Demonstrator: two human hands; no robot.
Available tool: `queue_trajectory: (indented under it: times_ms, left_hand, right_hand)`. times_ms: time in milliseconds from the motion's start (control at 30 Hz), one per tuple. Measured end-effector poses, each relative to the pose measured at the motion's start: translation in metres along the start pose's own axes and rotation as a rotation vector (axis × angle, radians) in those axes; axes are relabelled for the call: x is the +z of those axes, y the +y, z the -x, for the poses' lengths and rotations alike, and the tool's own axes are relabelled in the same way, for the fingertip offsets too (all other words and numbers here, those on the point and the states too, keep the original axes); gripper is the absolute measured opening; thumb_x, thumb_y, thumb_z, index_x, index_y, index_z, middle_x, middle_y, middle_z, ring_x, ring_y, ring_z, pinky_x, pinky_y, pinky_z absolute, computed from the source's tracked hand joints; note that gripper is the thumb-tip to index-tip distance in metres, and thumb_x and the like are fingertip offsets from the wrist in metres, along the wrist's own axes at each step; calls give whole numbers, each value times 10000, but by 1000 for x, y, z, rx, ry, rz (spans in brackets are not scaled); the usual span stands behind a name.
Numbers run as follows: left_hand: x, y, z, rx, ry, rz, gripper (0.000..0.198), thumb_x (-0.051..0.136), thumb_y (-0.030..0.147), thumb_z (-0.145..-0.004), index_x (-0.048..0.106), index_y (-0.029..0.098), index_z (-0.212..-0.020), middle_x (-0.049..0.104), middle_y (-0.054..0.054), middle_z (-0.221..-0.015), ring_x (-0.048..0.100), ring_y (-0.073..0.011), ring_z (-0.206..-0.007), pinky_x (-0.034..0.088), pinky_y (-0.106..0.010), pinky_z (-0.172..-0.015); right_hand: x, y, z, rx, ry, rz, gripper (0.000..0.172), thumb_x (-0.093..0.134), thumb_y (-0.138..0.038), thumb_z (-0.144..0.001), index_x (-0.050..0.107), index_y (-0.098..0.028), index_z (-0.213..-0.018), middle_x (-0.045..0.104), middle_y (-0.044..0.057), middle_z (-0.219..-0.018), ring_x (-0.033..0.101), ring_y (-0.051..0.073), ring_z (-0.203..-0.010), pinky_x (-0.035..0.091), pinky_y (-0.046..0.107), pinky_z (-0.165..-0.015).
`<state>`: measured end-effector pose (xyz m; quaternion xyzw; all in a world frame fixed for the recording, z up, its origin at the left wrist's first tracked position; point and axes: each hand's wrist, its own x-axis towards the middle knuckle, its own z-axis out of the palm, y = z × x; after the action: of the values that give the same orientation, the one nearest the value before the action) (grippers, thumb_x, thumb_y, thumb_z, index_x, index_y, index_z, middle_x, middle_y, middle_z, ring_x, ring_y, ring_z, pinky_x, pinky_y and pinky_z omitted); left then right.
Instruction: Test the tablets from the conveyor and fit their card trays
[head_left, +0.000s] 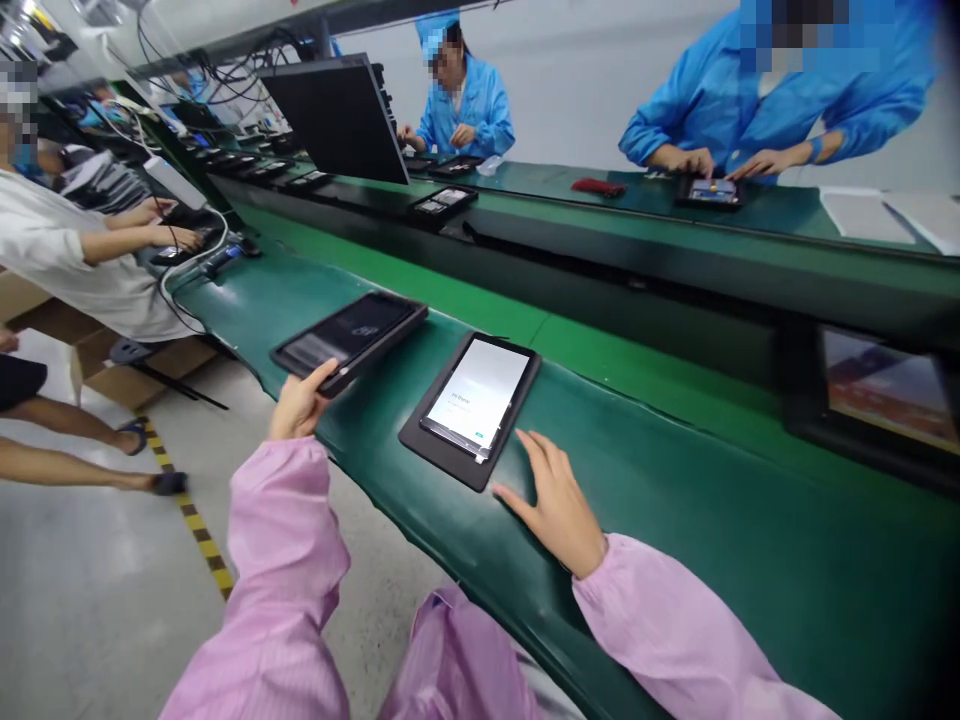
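My left hand [301, 398] grips the near edge of a black tray, fingers closed round its corner. In that tray lies a tablet with a dark screen [360, 330], showing a faint pale mark. To its right, a second tablet with a lit white screen [480, 390] rests on a dark flat tray [435, 440] on the green bench. Small text reading "Hi there" shows on the lit screen. Beside the right edge of this tray is my right hand [555, 495], fingers spread, holding nothing.
The green mat [712, 540] runs along my bench. A green conveyor belt [570, 345] passes beyond it, carrying a blurred tray with a lit tablet [885, 390] at right. A monitor [337, 120] hangs at upper left. Co-workers in blue [480, 105] sit opposite; another person [82, 240] works at left.
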<state>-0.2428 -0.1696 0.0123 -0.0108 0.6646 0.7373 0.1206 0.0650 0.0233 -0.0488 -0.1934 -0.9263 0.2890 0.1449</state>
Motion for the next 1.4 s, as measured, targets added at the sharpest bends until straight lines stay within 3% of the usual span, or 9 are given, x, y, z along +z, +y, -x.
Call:
queue_trajectory:
  times_ms: [133,367,533,600,700,867,1000,1200,1400]
  left_hand:
    - [-29,-34,8,-124,-12,-176,152,707,155,-743,629,153,-873,696,-13,-826,648,-101,-667,564,-221,-673]
    - [-14,-45,9,-170,-102,-512,436,847,338,-607,657,161,-957,700,-108,-957,671,-265,-894,554,-326,-697]
    - [5,-43,37,317,182,-1261,705,706,580,-708,576,49,-1153,544,-277,-1193,517,-445,-1156,441,-535,-927]
    - [22,-50,53,521,33,-1339,576,519,572,-860,590,82,-1155,573,-224,-1142,556,-374,-1102,434,-490,-948]
    - [48,-64,65,594,-304,-1196,460,342,486,-963,635,145,-1058,629,-128,-1013,597,-259,-996,443,-373,-941]
    - [71,-73,57,534,-428,-1058,529,238,431,-992,536,125,-1305,595,-125,-1145,539,-241,-1140,368,-363,-1040]
    - [81,-74,70,444,-613,-1021,558,191,458,-991,444,209,-1422,527,-69,-1019,576,-203,-999,424,-348,-972]
    - [107,-93,138,405,-916,-962,666,336,565,-932,289,224,-1502,429,-65,-1031,552,-211,-963,453,-375,-961]
    - [134,-110,204,399,-1293,-839,1248,775,620,-586,79,221,-1543,340,-143,-1250,402,-316,-1227,382,-477,-1065]
  right_hand:
    - [20,-12,-7,-66,26,76,720,561,-593,-840,388,-232,-1438,251,190,-1517,347,375,-1355,397,549,-1059]
    - [34,-19,-10,-9,39,117,752,569,-650,-800,408,-284,-1436,270,191,-1498,403,393,-1301,421,564,-1007]
    - [36,-20,-12,0,48,161,725,573,-658,-792,452,-295,-1408,297,187,-1479,431,397,-1266,429,563,-984]
    - [34,-21,-13,19,43,153,731,592,-656,-780,449,-307,-1406,304,181,-1474,437,395,-1261,429,562,-984]
    - [32,-23,-11,59,24,81,797,592,-671,-771,366,-318,-1449,294,167,-1483,412,380,-1298,414,552,-1008]
    - [37,-21,-8,137,71,-33,998,577,-699,-763,147,-204,-1515,341,196,-1485,336,363,-1361,327,570,-1070]
    - [34,-7,-2,202,160,-38,1057,593,-724,-727,138,-177,-1508,340,208,-1487,283,383,-1379,264,604,-1082]
    - [-2,32,51,378,242,-15,1143,591,-753,-699,66,-165,-1526,311,204,-1491,281,386,-1377,265,597,-1098]
    - [-35,61,137,428,226,95,1288,655,-742,-646,-80,-154,-1525,134,232,-1565,147,411,-1444,258,618,-1117]
